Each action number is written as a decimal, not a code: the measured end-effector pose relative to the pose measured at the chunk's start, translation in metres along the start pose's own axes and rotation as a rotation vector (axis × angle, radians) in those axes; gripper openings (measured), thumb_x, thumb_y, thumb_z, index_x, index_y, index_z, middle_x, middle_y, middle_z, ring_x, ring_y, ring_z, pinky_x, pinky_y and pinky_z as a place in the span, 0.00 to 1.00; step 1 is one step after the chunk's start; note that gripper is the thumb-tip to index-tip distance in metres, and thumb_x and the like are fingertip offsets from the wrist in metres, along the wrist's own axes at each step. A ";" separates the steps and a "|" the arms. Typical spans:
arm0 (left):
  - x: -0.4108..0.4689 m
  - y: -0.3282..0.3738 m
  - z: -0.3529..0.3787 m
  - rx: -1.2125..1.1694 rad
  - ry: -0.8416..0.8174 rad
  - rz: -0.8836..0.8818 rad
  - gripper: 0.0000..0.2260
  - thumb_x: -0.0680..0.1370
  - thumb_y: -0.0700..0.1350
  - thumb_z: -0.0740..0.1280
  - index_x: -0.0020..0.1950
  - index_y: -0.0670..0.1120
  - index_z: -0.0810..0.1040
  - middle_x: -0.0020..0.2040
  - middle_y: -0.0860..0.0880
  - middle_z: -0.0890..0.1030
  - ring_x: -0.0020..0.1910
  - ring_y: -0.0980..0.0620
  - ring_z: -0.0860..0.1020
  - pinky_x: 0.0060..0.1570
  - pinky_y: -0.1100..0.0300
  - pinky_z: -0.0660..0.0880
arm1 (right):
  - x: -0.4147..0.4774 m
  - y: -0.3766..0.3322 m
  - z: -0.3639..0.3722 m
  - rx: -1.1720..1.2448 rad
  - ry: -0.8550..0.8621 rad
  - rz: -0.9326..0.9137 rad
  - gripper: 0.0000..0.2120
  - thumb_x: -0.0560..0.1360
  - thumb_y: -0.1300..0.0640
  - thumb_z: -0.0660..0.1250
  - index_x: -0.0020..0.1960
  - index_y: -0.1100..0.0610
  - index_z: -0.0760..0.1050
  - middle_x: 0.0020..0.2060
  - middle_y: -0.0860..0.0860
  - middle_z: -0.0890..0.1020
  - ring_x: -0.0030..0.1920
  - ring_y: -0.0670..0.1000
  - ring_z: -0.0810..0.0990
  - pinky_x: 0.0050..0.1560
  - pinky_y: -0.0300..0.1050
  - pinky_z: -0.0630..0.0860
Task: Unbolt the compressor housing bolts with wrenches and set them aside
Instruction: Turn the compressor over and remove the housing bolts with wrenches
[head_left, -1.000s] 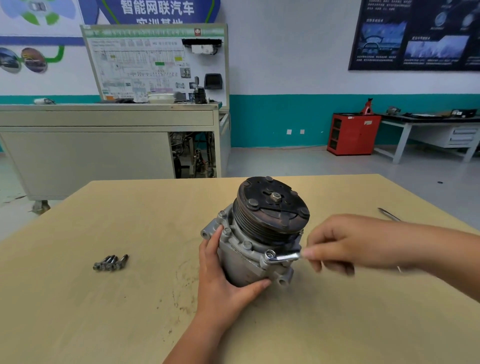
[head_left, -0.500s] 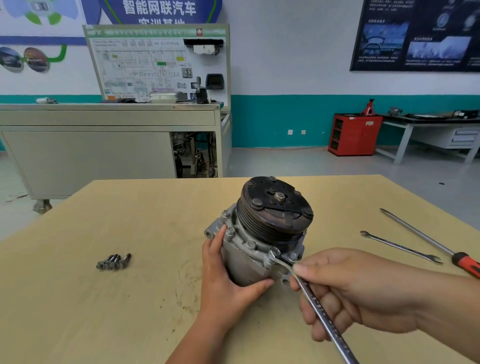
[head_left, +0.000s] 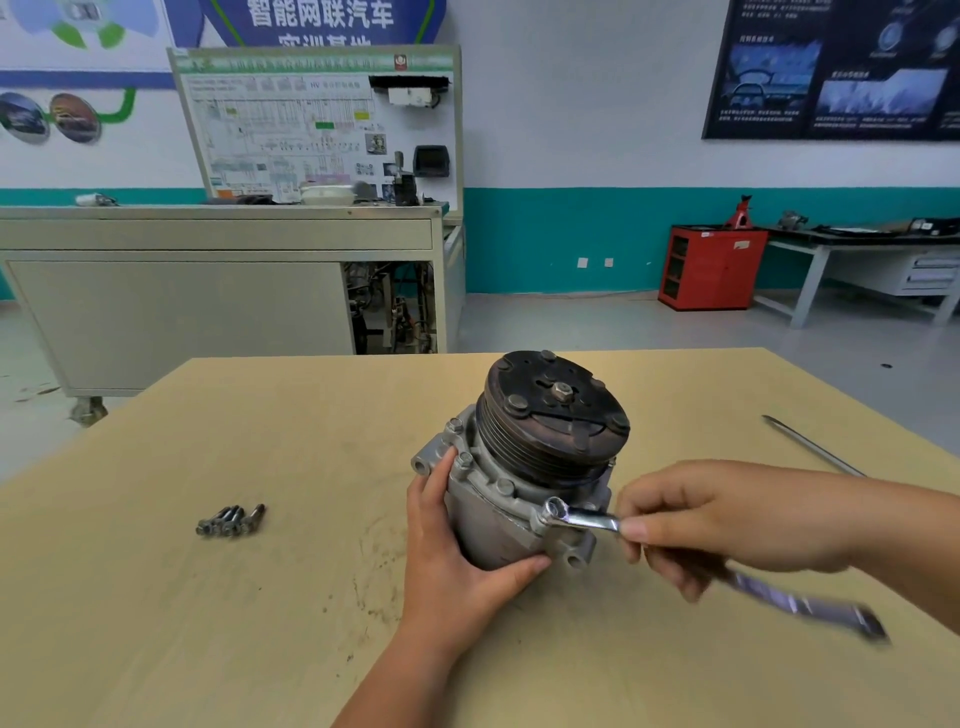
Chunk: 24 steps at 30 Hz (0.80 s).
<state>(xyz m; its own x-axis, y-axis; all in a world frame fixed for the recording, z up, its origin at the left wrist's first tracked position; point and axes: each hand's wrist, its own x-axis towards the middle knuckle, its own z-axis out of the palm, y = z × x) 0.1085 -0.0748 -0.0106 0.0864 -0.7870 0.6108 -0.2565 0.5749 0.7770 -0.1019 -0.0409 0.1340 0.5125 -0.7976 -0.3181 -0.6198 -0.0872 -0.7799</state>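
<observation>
swung up from pointing at me, the wrench (head_left: 587, 518) sat ringed on the front housing bolt (head_left: 555, 507), my right hand (head_left: 727, 525) clenching it; my left hand (head_left: 452, 545) gripped the compressor (head_left: 519, 467) mid-table (head_left: 311, 415). it wanted square seating and steady pulls.

Even bright light, motion-blurred wrench (head_left: 802, 604), bowed edges

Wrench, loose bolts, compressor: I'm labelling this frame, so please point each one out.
wrench (head_left: 582, 518), head view, on the shank just behind its ring end.
loose bolts (head_left: 231, 519), head view, middle of the pile.
compressor (head_left: 491, 522), head view, grey housing wall.
</observation>
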 end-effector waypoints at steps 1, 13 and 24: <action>0.000 0.000 0.000 0.001 -0.002 0.000 0.48 0.55 0.60 0.79 0.68 0.73 0.56 0.70 0.49 0.65 0.70 0.50 0.68 0.68 0.42 0.67 | -0.003 0.002 0.002 0.139 -0.098 0.019 0.10 0.80 0.53 0.57 0.43 0.55 0.72 0.30 0.47 0.79 0.32 0.46 0.80 0.39 0.38 0.76; -0.001 -0.004 0.001 -0.005 0.003 0.002 0.48 0.55 0.60 0.80 0.69 0.71 0.57 0.69 0.49 0.66 0.69 0.51 0.68 0.67 0.42 0.68 | -0.004 -0.007 0.044 0.713 0.031 -0.010 0.12 0.68 0.50 0.61 0.42 0.60 0.72 0.26 0.55 0.80 0.23 0.51 0.78 0.26 0.39 0.75; 0.000 -0.003 0.001 -0.019 -0.004 0.003 0.48 0.55 0.59 0.80 0.69 0.71 0.57 0.70 0.49 0.66 0.70 0.50 0.68 0.67 0.43 0.68 | 0.000 -0.013 0.011 0.181 -0.083 0.061 0.13 0.77 0.49 0.58 0.39 0.55 0.73 0.23 0.48 0.76 0.21 0.47 0.75 0.27 0.37 0.74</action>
<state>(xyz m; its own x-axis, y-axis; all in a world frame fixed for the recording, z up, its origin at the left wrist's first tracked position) 0.1089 -0.0773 -0.0131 0.0815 -0.7860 0.6128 -0.2386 0.5816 0.7777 -0.0873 -0.0337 0.1381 0.5292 -0.7454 -0.4054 -0.5385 0.0743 -0.8394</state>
